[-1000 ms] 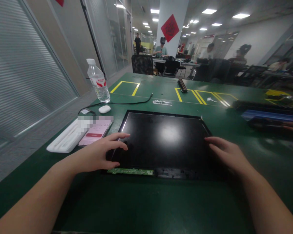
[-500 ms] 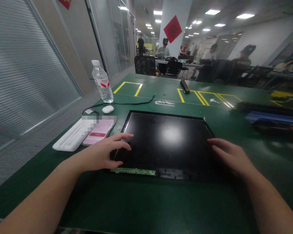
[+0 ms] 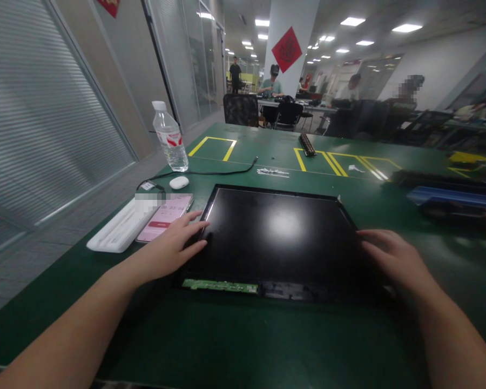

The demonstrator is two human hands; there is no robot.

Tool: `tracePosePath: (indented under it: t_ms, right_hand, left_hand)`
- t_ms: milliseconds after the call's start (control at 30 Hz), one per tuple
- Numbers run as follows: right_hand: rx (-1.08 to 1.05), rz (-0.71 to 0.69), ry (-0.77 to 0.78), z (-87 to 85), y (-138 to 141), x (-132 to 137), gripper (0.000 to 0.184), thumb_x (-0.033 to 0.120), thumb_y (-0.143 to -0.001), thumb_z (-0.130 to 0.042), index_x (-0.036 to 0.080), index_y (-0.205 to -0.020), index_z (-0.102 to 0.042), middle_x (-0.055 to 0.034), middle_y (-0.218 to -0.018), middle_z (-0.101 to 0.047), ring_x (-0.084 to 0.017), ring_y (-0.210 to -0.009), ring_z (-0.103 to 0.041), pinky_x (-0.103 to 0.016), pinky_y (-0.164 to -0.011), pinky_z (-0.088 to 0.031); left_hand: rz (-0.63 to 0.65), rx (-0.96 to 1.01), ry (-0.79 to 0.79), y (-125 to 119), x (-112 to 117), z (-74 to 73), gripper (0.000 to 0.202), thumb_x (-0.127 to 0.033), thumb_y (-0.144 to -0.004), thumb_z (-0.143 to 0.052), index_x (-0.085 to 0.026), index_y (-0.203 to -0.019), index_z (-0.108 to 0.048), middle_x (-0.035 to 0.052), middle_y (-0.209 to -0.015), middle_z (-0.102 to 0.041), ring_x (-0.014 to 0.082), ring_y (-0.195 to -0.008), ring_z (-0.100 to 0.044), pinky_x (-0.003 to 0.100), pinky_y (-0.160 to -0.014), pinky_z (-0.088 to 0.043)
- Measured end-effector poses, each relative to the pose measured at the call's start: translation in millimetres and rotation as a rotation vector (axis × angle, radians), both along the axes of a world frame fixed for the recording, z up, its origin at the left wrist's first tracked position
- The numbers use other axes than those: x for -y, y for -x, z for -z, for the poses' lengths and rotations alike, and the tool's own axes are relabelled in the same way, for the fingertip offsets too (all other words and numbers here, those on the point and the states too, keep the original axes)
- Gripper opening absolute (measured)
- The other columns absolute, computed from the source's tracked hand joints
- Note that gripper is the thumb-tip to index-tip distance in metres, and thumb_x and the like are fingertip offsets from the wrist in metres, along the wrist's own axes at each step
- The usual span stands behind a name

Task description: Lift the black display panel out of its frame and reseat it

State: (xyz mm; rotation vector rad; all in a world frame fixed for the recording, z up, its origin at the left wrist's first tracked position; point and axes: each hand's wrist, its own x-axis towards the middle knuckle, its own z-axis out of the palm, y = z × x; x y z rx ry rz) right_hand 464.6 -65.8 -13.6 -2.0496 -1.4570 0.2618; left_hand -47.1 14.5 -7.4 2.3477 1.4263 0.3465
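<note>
A black display panel (image 3: 279, 237) lies flat on the green worktop (image 3: 243, 346), near its front edge and roughly midway between its left and right sides. A narrow green circuit strip (image 3: 221, 284) runs along the left part of the panel's near edge.

The left hand (image 3: 174, 246) rests on the panel's left edge, fingers (image 3: 194, 219) loose and spread, gripping nothing; the fingertips lie across the frame near its far-left corner. The right hand (image 3: 392, 262) lies at the panel's right edge, fingers stretched out and unclenched. Whether they hook under the rim cannot be told.

Just beside the left hand, towards the worktop's left edge, a phone (image 3: 164, 218) with a lit pink screen lies next to a white tray (image 3: 117, 229). Behind them sit a small white oval device (image 3: 179, 182) and a black cable (image 3: 210, 172) that runs towards the middle of the worktop. A clear water bottle (image 3: 170, 138) stands upright near the far-left corner. Yellow tape lines (image 3: 332, 161) mark the far part of the worktop, with a black ribbed bar (image 3: 305, 144) lying beside them. At the right edge lies a blue-and-black panel (image 3: 453, 197), well apart from the right hand.
</note>
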Motion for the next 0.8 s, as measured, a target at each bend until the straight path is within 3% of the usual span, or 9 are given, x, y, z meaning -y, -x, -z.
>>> tracePosePath:
  t_ms: [300, 500, 667, 800]
  right_hand:
    - [0.060, 0.026, 0.118, 10.4, -15, -4, 0.028, 0.045, -0.075, -0.063, 0.031, -0.088, -0.083, -0.0102, -0.095, -0.078, -0.032, -0.081, -0.072, -0.050, -0.076, -0.059]
    - [0.092, 0.048, 0.201, 11.8, -14, -6, 0.036, 0.040, -0.079, -0.058, 0.025, -0.099, -0.084, -0.0127, -0.109, -0.081, -0.035, -0.100, -0.075, -0.049, -0.088, -0.059]
    - [0.120, 0.065, 0.278, 11.4, -13, -7, 0.045, 0.033, -0.081, -0.055, 0.022, -0.114, -0.083, -0.0144, -0.122, -0.079, -0.035, -0.108, -0.074, -0.048, -0.094, -0.058]
    - [0.116, 0.073, 0.291, 15.1, -16, -7, 0.047, 0.026, -0.080, -0.054, 0.021, -0.118, -0.083, -0.0149, -0.119, -0.079, -0.035, -0.105, -0.075, -0.048, -0.093, -0.058]
  left_hand:
    - [-0.023, -0.027, 0.026, 0, -6, 4.6, 0.070, -0.060, -0.099, -0.042, -0.013, -0.147, -0.063, 0.0219, -0.164, -0.051, 0.0414, -0.152, -0.046, 0.058, -0.126, -0.035]
    - [-0.015, -0.039, -0.047, -7, -6, 4.4, 0.053, -0.037, -0.092, -0.047, -0.014, -0.133, -0.072, 0.0211, -0.155, -0.060, 0.0417, -0.143, -0.056, 0.058, -0.121, -0.043]
    - [-0.027, -0.056, -0.099, -14, -5, 6.4, 0.054, -0.024, -0.088, -0.046, -0.008, -0.132, -0.074, 0.0258, -0.150, -0.063, 0.0421, -0.140, -0.059, 0.058, -0.120, -0.044]
    - [-0.032, -0.065, -0.111, -14, -7, 11.5, 0.056, -0.018, -0.087, -0.045, -0.007, -0.135, -0.072, 0.0257, -0.149, -0.062, 0.0406, -0.139, -0.058, 0.059, -0.119, -0.044]
